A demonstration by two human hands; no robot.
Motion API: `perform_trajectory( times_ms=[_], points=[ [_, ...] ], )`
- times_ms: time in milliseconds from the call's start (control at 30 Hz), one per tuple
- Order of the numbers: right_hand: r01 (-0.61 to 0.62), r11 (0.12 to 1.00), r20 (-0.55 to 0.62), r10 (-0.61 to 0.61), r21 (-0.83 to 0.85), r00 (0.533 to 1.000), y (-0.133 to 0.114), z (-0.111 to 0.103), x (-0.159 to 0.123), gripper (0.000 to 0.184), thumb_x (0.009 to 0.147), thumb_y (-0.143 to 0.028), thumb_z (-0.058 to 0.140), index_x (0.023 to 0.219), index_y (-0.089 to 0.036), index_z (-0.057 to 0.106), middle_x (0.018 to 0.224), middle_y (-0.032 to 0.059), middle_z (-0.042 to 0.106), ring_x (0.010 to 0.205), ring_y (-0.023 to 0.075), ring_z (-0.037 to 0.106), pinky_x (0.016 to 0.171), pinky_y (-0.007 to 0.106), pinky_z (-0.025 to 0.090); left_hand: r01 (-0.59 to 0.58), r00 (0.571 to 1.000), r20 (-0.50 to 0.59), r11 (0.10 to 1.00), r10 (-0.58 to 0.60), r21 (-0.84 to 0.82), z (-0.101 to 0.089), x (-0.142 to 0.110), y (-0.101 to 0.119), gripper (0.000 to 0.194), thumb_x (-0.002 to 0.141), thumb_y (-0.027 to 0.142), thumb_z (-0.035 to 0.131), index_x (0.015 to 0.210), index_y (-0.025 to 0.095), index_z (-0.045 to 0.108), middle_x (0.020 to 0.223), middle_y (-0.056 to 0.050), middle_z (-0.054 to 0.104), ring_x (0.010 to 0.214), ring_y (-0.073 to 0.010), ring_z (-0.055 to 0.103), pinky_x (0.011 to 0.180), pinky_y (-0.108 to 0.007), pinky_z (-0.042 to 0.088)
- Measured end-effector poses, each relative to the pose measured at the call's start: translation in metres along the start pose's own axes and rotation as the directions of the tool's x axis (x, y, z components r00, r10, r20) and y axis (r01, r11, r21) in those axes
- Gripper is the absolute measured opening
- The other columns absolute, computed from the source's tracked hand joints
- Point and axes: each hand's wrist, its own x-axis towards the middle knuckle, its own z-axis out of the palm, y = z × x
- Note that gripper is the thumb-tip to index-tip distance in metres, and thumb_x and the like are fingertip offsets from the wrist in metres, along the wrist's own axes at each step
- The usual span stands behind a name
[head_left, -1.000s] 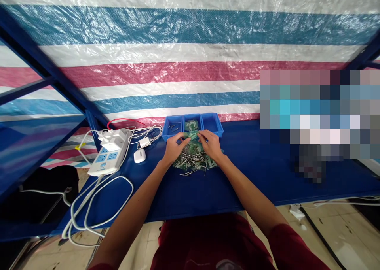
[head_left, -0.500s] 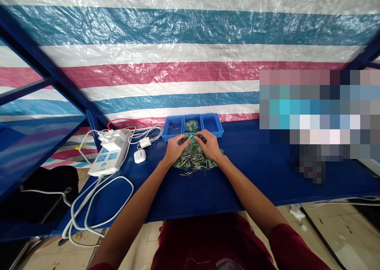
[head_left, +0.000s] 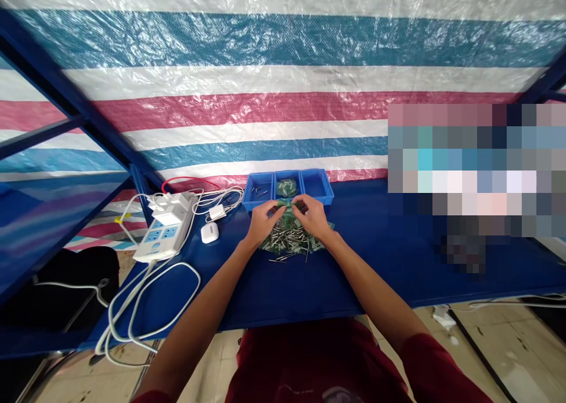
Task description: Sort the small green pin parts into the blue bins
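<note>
Pinching a small green packet (head_left: 287,203) between the fingers of your left hand (head_left: 264,221) and right hand (head_left: 313,217), you hold it above the far side of the metal pins (head_left: 289,235), near the blue tray (head_left: 257,205) at the far edge of the desk (head_left: 362,232). Uneven pulling could rip what seems thin film and spill its contents; a slack pinch could lose it among the similar packets (head_left: 315,245) below. It looks crumpled and shiny, its contents too small to make out.

Worn on the head, the only camera looks from rather near, forward and down, upon left hand (head_left: 264,222) and right hand (head_left: 312,219).
</note>
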Motion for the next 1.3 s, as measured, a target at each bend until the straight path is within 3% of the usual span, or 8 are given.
perform_trajectory(
  times_ms=[133, 300, 533, 800, 933, 1033, 1167, 1300],
  points=[
    [0.047, 0.997, 0.116, -0.040, -0.057, 0.992, -0.002, -0.008, 0.011, 0.015, 0.086, -0.032, 0.057, 0.091, -0.019, 0.061, 0.080, 0.0038, 0.064, 0.067, 0.0153, 0.057, 0.060, 0.026, 0.041, 0.026, 0.998, -0.059, 1.000, -0.027, -0.012, -0.001, 0.001, -0.002, 0.023, 0.087, 0.037, 0.058, 0.085, 0.016, 0.066, 0.079, -0.004, 0.069, 0.072, -0.0159, 0.062, 0.071, -0.027, 0.049],
    [0.137, 0.978, 0.284, -0.088, -0.157, 0.955, 0.000, -0.010, 0.023, 0.012, 0.084, -0.027, 0.056, 0.076, -0.018, 0.055, 0.069, 0.0008, 0.055, 0.061, 0.0146, 0.050, 0.060, 0.026, 0.035, 0.061, 0.993, -0.098, 0.998, -0.061, -0.010, -0.001, 0.000, -0.003, 0.022, 0.087, 0.036, 0.058, 0.085, 0.016, 0.064, 0.079, -0.003, 0.067, 0.074, -0.0162, 0.062, 0.073, -0.027, 0.049],
    [0.084, 0.979, 0.195, -0.047, -0.184, 0.980, 0.005, -0.004, 0.012, 0.016, 0.082, -0.026, 0.049, 0.067, -0.021, 0.044, 0.065, -0.0013, 0.046, 0.058, 0.0146, 0.041, 0.058, 0.027, 0.030, 0.066, 0.995, -0.076, 0.996, -0.070, -0.054, 0.001, -0.001, -0.001, 0.028, 0.085, 0.042, 0.059, 0.091, 0.016, 0.066, 0.082, -0.005, 0.069, 0.073, -0.0172, 0.063, 0.073, -0.029, 0.051],
    [0.086, 0.987, 0.114, -0.070, -0.138, 0.991, 0.008, -0.005, 0.001, 0.030, 0.092, -0.039, 0.045, 0.067, -0.021, 0.047, 0.064, 0.0006, 0.048, 0.058, 0.0151, 0.044, 0.057, 0.027, 0.033, 0.094, 0.995, -0.018, 0.992, -0.096, -0.083, 0.001, -0.001, -0.007, 0.028, 0.083, 0.042, 0.062, 0.085, 0.015, 0.067, 0.080, -0.004, 0.069, 0.070, -0.0168, 0.063, 0.069, -0.027, 0.050],
    [0.077, 0.994, 0.051, -0.073, -0.074, 0.996, 0.005, -0.006, -0.001, 0.030, 0.094, -0.043, 0.043, 0.093, -0.019, 0.060, 0.078, 0.0049, 0.060, 0.065, 0.0164, 0.053, 0.061, 0.028, 0.041, 0.100, 0.995, -0.013, 0.988, -0.103, -0.120, 0.000, 0.000, -0.007, 0.027, 0.083, 0.041, 0.062, 0.086, 0.015, 0.068, 0.078, -0.004, 0.068, 0.070, -0.0166, 0.063, 0.068, -0.027, 0.050],
    [0.072, 0.997, 0.043, -0.071, -0.028, 0.997, 0.003, -0.006, -0.003, 0.035, 0.095, -0.041, 0.041, 0.115, -0.019, 0.058, 0.089, 0.0068, 0.064, 0.069, 0.0165, 0.056, 0.064, 0.028, 0.045, 0.120, 0.992, -0.023, 0.976, -0.126, -0.181, 0.001, 0.001, -0.007, 0.029, 0.082, 0.042, 0.062, 0.088, 0.015, 0.067, 0.078, -0.004, 0.068, 0.071, -0.0166, 0.063, 0.068, -0.026, 0.051],
    [0.085, 0.996, 0.085, -0.082, -0.033, 0.993, 0.002, -0.006, -0.004, 0.038, 0.096, -0.035, 0.038, 0.129, -0.021, 0.051, 0.091, 0.0060, 0.064, 0.069, 0.0162, 0.056, 0.066, 0.028, 0.047, 0.140, 0.987, -0.038, 0.955, -0.155, -0.262, 0.002, 0.002, -0.006, 0.030, 0.082, 0.043, 0.062, 0.093, 0.015, 0.064, 0.081, -0.003, 0.066, 0.070, -0.0148, 0.062, 0.066, -0.026, 0.051],
    [0.145, 0.987, 0.079, -0.139, -0.074, 0.987, 0.004, -0.007, -0.005, 0.043, 0.096, -0.022, 0.032, 0.135, -0.024, 0.047, 0.101, 0.0082, 0.060, 0.080, 0.0174, 0.057, 0.069, 0.029, 0.049, 0.175, 0.977, -0.053, 0.917, -0.207, -0.360, 0.001, 0.002, -0.001, 0.036, 0.081, 0.039, 0.065, 0.108, 0.020, 0.053, 0.061, 0.006, 0.052, 0.053, -0.0098, 0.053, 0.055, -0.022, 0.047]
  ],
)
